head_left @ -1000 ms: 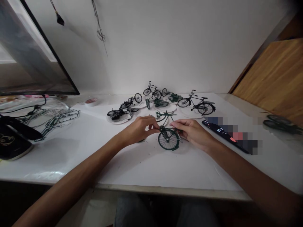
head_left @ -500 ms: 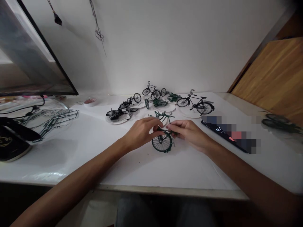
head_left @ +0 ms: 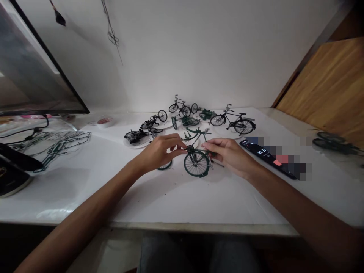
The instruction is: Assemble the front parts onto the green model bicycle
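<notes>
The left hand (head_left: 159,151) and the right hand (head_left: 230,153) meet over the middle of a white table (head_left: 170,201), both forearms reaching in from the bottom corners. Each hand pinches a green model bicycle (head_left: 196,162) between thumb and fingertips. The left grips near the top of its spoked wheel, and the right grips the frame on the other side. The wheel stands upright, its lower edge at or just above the table; contact cannot be told. A second green wheel (head_left: 165,165) peeks out under the left hand, mostly hidden.

Just behind the hands lies a loose green frame piece (head_left: 196,133) on a white disc. Farther back, near the wall, stand and lie more small bicycles. A black bicycle (head_left: 231,122) stands upright to the right, another upright bicycle (head_left: 182,107) is at the centre rear, and two dark ones (head_left: 138,135) lie on their sides to the left.

Near the right hand, a phone (head_left: 265,156) lies flat with its screen lit, partly blurred out. At the left, green part racks (head_left: 61,145) rest on clear plastic below a large dark monitor (head_left: 36,76). A wooden panel (head_left: 327,87) leans at the far right, with more dark parts (head_left: 331,142) before it.
</notes>
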### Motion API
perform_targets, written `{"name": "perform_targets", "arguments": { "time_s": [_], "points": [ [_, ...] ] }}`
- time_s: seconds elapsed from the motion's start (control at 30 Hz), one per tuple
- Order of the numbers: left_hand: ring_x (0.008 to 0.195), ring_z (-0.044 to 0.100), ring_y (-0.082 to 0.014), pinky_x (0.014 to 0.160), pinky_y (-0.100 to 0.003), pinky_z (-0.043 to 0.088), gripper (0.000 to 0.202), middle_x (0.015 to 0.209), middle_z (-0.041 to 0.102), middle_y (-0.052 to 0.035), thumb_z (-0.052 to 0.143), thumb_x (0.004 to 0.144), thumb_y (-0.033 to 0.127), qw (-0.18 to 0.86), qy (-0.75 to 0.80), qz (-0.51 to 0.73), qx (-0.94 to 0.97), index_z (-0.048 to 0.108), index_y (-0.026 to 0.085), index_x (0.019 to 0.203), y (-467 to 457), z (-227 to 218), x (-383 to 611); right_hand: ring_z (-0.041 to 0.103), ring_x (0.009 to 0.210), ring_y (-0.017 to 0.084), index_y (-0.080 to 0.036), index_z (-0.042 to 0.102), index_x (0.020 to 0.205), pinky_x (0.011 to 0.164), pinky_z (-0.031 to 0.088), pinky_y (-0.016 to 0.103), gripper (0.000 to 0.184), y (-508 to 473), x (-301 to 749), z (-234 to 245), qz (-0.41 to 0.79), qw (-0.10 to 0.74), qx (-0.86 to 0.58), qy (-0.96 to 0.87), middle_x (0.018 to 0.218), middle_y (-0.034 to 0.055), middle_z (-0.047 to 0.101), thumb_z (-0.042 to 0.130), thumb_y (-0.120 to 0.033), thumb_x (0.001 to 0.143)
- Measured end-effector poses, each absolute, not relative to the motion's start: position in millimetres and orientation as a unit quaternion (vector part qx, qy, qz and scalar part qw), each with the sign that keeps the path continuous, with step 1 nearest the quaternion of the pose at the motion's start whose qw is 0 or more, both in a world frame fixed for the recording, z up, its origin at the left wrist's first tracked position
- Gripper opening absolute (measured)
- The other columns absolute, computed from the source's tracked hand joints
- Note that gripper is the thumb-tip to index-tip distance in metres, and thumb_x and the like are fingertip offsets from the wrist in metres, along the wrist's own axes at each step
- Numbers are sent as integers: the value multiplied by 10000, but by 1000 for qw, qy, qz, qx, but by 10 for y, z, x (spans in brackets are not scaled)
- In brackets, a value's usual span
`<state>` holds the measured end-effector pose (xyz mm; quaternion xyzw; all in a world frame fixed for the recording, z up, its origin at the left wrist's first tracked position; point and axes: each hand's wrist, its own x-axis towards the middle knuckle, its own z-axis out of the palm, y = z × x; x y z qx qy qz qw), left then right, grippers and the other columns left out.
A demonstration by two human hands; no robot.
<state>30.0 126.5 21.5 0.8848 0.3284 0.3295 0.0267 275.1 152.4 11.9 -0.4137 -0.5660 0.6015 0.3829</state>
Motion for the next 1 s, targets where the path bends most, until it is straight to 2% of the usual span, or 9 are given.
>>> {"name": "perform_targets", "arguments": {
  "time_s": [0.17, 0.43, 0.7, 0.83, 1.0],
  "points": [
    [780, 636, -151, 703, -282, 477, 117, 885, 702, -60, 594, 956, 226, 36, 326, 331, 885, 684, 152, 940, 1263, 206, 302, 590, 813, 146, -189, 741, 819, 749, 464, 285, 257, 1517, 2755, 141, 590, 370, -417, -584, 889, 46, 679, 802, -425, 736],
    [908, 660, -175, 770, -313, 528, 180, 992, 719, -89, 545, 979, 201, 60, 304, 399, 863, 719, 173, 1015, 1264, 162, 399, 582, 781, 150, -178, 764, 877, 721, 460, 288, 277, 1479, 2731, 117, 561, 326, -377, -661, 868, 54, 691, 728, -443, 806],
    [990, 622, -193, 864, -349, 519, 153, 1047, 667, -103, 635, 928, 242, 59, 282, 374, 882, 719, 173, 1036, 1156, 189, 497, 571, 791, 135, -207, 758, 852, 714, 441, 268, 251, 1524, 2745, 81, 579, 355, -408, -611, 870, 38, 673, 776, -442, 767],
    [950, 609, -186, 817, -326, 505, 114, 1009, 630, -94, 670, 903, 256, 37, 293, 369, 881, 726, 168, 951, 1187, 208, 424, 568, 798, 138, -199, 742, 818, 747, 463, 278, 246, 1543, 2766, 109, 598, 383, -410, -572, 866, 36, 655, 812, -417, 728],
    [841, 630, -152, 715, -274, 492, 80, 939, 692, -63, 627, 930, 201, 59, 356, 409, 838, 698, 167, 945, 1228, 218, 380, 577, 820, 157, -199, 753, 807, 765, 484, 296, 254, 1542, 2781, 136, 590, 369, -407, -591, 884, 52, 663, 805, -434, 727]
  ]
}}
